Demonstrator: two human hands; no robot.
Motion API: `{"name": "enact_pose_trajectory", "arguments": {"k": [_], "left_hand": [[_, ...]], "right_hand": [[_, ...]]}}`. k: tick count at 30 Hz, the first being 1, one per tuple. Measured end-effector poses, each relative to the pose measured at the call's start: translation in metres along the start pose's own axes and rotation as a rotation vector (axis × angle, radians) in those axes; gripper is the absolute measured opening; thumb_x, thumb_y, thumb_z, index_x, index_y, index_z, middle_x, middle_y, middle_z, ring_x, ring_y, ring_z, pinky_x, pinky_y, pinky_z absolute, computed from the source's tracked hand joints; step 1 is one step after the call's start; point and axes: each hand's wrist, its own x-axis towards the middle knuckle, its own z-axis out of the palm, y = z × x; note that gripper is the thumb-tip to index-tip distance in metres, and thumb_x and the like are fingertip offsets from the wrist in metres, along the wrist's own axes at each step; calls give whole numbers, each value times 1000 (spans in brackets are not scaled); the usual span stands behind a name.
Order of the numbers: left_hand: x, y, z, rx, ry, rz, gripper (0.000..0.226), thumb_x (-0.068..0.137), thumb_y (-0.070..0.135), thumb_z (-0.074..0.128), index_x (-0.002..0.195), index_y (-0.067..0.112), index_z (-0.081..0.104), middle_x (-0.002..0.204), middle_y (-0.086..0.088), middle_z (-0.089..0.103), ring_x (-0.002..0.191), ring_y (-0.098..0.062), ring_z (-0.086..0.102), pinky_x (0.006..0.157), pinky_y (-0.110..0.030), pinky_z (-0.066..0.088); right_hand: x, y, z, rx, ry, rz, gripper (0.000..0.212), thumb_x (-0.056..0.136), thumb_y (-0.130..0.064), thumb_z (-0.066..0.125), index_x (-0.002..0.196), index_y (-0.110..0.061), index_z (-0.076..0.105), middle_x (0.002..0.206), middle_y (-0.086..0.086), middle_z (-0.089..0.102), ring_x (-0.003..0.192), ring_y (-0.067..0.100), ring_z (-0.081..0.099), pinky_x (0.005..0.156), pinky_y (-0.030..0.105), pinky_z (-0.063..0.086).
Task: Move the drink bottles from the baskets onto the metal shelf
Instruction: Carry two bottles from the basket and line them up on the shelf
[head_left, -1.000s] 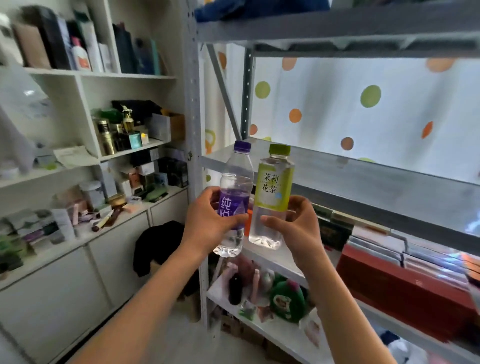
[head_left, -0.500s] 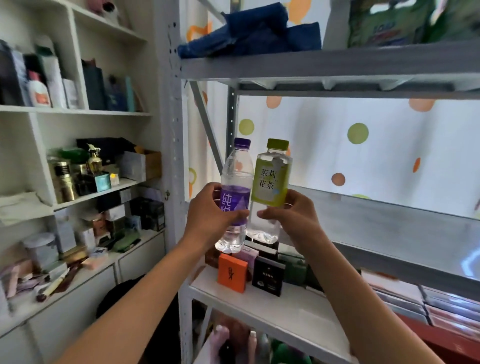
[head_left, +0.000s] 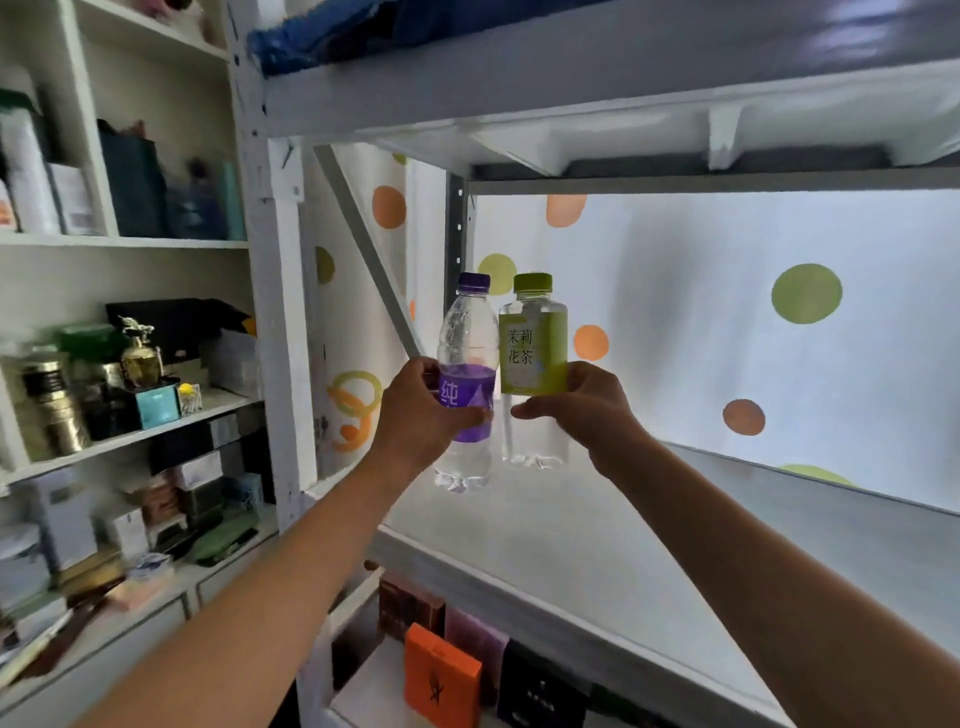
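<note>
Head view: The left hand (head_left: 421, 410) grips the purple-capped water bottle (head_left: 466, 379), fingers curled round its purple label. The right hand (head_left: 584, 405) grips the green-capped tea bottle (head_left: 533, 364), fingers curled round it below the green label. Both bottles are upright, side by side and touching or nearly so, held above the metal shelf (head_left: 597, 545), near its left end.

1. The purple-capped bottle (head_left: 465, 384), clear with a purple label, is standing upright in the air just above the metal shelf (head_left: 597, 540) near its left end.
2. The green-capped bottle (head_left: 533, 364), clear with a yellow-green label, is hanging upright above the metal shelf, touching the purple-capped bottle's right side.
</note>
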Motion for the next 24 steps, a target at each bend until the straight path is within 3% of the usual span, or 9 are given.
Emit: {"name": "enact_pose_trajectory", "arguments": {"k": [4, 7, 14, 18, 24], "left_hand": [[56, -19, 30, 80, -12, 14, 67, 62, 27, 90, 112, 21, 46, 107, 6, 58, 94, -16, 59, 64, -15, 47], [97, -37, 50, 113, 20, -3, 65, 63, 24, 89, 112, 19, 47, 108, 3, 58, 96, -20, 60, 75, -25, 49], [155, -83, 85, 114, 99, -68, 59, 65, 25, 88, 107, 22, 47, 108, 3, 60, 95, -20, 60, 78, -28, 52], [179, -101, 99, 126, 118, -88, 62, 69, 27, 86, 119, 18, 52, 116, -1, 62, 102, -23, 61, 86, -38, 56], [207, -114, 116, 214, 105, -77, 67, 73, 33, 83, 128, 17, 50, 123, -1, 61, 109, -23, 59, 90, -36, 53]], "right_hand": [[67, 15, -5, -49, -49, 3, 44, 62, -8, 90, 102, -13, 72, 96, 3, 73, 80, 13, 63, 63, 20, 47], [113, 33, -4, -90, -47, 2, 48, 58, -8, 91, 103, -10, 74, 95, 4, 75, 87, 21, 68, 69, 25, 50], [174, 61, 6, -198, -75, 10, 52, 57, -10, 93, 104, -9, 70, 96, 5, 73, 89, 23, 67, 73, 26, 47], [199, 76, 11, -294, -98, -24, 55, 56, -15, 93, 105, -11, 68, 97, 3, 72, 91, 22, 67, 76, 29, 52], [227, 92, 29, -314, -105, -38, 48, 61, -14, 90, 104, -11, 67, 96, 4, 71, 89, 23, 67, 77, 34, 55]]}}
